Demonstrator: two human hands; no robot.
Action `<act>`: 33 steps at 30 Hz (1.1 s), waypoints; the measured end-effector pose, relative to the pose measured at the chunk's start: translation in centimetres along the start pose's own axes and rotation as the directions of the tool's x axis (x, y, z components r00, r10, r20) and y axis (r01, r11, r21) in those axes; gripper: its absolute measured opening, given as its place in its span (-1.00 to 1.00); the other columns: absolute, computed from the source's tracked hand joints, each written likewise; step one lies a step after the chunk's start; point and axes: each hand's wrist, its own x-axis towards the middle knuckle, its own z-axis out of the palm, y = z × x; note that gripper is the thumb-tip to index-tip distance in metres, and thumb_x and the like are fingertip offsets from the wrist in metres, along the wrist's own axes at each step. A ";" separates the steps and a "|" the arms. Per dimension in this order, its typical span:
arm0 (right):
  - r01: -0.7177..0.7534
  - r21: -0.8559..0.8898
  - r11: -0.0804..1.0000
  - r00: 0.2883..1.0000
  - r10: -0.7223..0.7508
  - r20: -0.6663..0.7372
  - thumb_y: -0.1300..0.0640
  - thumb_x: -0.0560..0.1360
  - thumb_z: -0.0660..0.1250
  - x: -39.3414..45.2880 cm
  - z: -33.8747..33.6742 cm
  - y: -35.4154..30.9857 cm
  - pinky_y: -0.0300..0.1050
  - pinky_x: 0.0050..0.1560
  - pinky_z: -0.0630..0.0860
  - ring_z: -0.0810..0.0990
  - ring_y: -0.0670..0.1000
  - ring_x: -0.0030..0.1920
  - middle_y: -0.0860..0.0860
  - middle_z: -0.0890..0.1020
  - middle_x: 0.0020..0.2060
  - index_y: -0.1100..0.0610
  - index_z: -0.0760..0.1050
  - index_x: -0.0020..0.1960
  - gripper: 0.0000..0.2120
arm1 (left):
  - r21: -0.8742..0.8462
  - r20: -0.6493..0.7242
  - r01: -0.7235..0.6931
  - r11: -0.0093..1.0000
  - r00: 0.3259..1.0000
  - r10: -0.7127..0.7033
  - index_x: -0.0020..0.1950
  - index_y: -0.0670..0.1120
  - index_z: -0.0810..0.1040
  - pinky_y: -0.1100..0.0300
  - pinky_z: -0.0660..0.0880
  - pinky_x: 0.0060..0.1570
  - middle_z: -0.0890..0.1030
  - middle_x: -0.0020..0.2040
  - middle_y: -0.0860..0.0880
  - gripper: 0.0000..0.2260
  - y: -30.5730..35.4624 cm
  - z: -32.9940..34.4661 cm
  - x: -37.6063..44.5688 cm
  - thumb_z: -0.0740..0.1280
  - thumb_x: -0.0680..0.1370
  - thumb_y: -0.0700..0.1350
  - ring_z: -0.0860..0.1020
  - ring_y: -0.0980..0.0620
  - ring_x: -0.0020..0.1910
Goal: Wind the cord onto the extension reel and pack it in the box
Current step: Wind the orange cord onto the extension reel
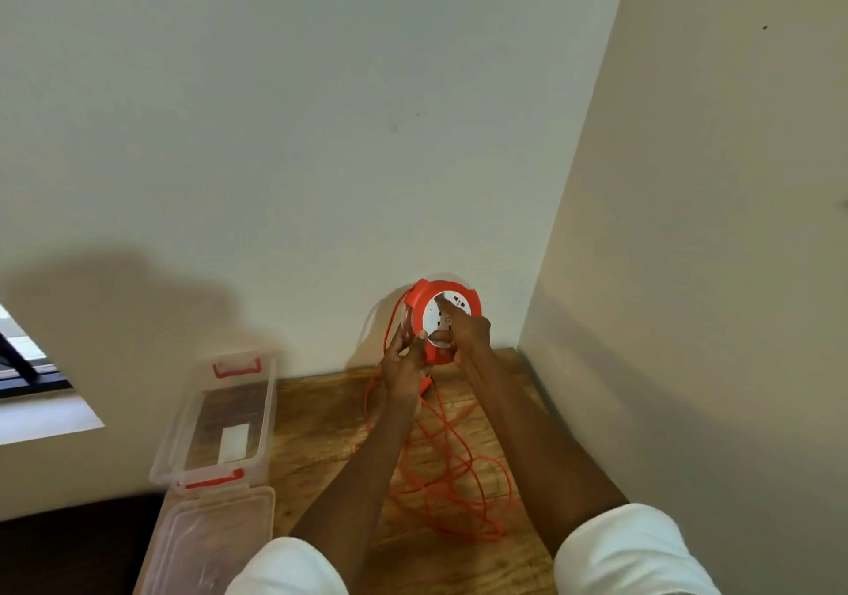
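Two hands are on the orange extension reel (440,314), held upright above the tabletop (321,434) by the wall. Left hand (404,356) is closed on the reel's left rim, apparently with cord at it; right hand (468,330) is pressed on the white socket face, one finger extended. Cord (449,470) is thin, limp, tangle-prone, likely light; most lies in loose loops below the grip. Reel is judged rigid plastic, best taken by rim and hub. Clear box (220,420) sits open to the left, lid (206,544) beside it.
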 end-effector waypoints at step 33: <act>0.515 -0.840 0.172 0.766 -0.532 0.360 -0.21 0.49 0.34 -0.6 1.4 0.3 0.02 0.27 0.45 0.52 0.15 0.33 0.03 0.55 0.36 -0.10 0.33 0.51 -0.38 | 0.100 -0.038 0.046 0.994 0.998 -0.042 0.26 -0.06 0.62 -0.02 0.68 -0.06 0.73 0.02 -0.10 -0.74 3.1 -3.3 1.6 0.40 0.59 -0.07 0.72 -0.04 -0.08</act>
